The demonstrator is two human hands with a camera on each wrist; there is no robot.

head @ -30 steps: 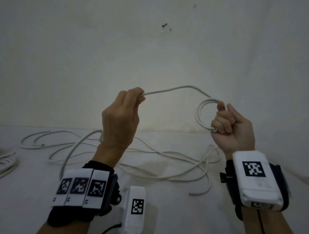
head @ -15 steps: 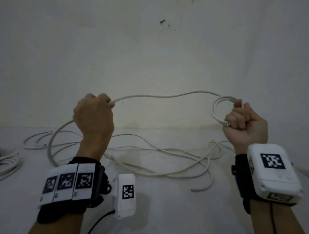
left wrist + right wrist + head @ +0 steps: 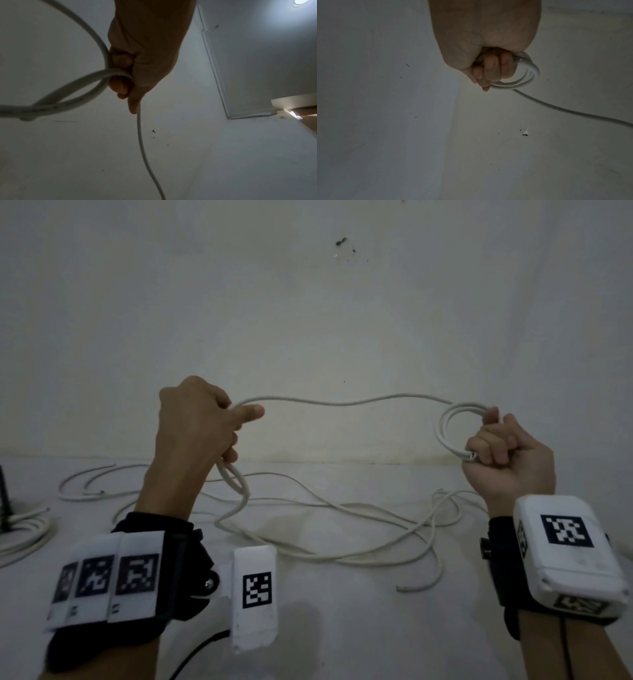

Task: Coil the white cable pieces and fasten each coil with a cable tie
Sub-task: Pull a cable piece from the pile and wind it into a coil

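The person holds both hands up in front of a pale wall [image 3: 308, 320], with a white cable [image 3: 342, 402] strung between them. The right hand [image 3: 507, 460] is closed in a fist around a small coil [image 3: 445, 433] of a few turns; the fingers are curled tight over the gathered strands, and the cut end of the cable pokes out just beside the knuckles. In the right wrist view the same fingers [image 3: 489, 66] wrap the loops, which bulge out to one side of the fist, and a single strand leads away from them. The left hand [image 3: 195, 426] also grips the cable with curled fingers, the thumb stretched out along the strand where it leaves toward the coil. Below this hand the cable hangs down in a doubled bend and runs to the loose tangle [image 3: 342, 529] lying on the white table [image 3: 376, 645]. The left wrist view shows the cable looped past the curled fingers [image 3: 120, 81], with one thin strand leaving the hand. The span between the two hands sags gently and is held clear of the table. More white cable pieces [image 3: 89, 484] lie in long curves at the far left of the table, and another bundle [image 3: 20, 529] sits at the left edge. Both wrists carry black straps with white marker-tagged devices.
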